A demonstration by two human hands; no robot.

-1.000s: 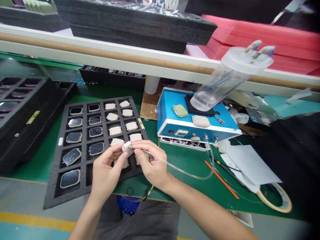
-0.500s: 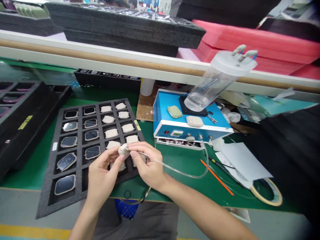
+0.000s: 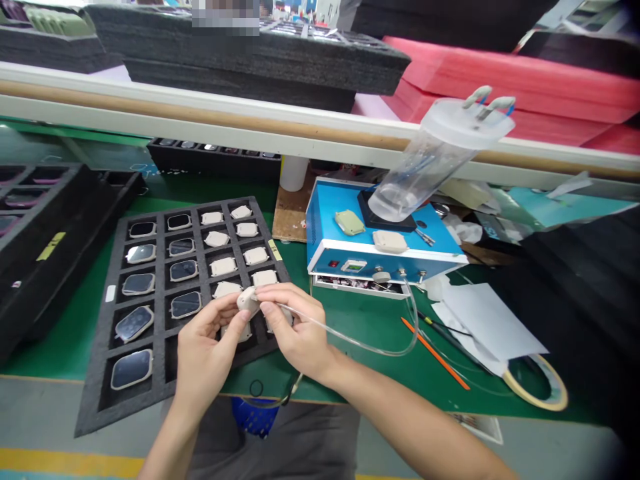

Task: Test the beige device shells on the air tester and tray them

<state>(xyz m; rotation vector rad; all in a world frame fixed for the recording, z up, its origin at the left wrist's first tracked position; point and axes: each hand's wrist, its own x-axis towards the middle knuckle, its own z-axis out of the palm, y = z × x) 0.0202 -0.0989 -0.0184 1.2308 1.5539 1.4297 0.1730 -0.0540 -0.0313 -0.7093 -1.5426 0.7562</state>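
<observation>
My left hand (image 3: 205, 353) pinches a small beige watch case (image 3: 247, 298) over the lower right part of a black foam tray (image 3: 165, 230). My right hand (image 3: 295, 330) is closed at the same case, its fingers pressing the end of a clear thin tube (image 3: 360, 343) against it. The tube curves right and up to a blue box machine (image 3: 370, 250). The tray's cells hold several watch cases: glass side up on the left, beige backs up on the right.
On the blue machine lie a green case (image 3: 349, 222), a beige case (image 3: 389, 241) and a tilted clear cylinder (image 3: 430, 160). An orange stick (image 3: 435, 353), white paper (image 3: 483, 327) and a tape roll (image 3: 537, 387) lie to the right. More black foam trays (image 3: 45, 227) sit at the left.
The view has shifted slightly to the right and up. Both hands keep the same grip on the case and the tube.
</observation>
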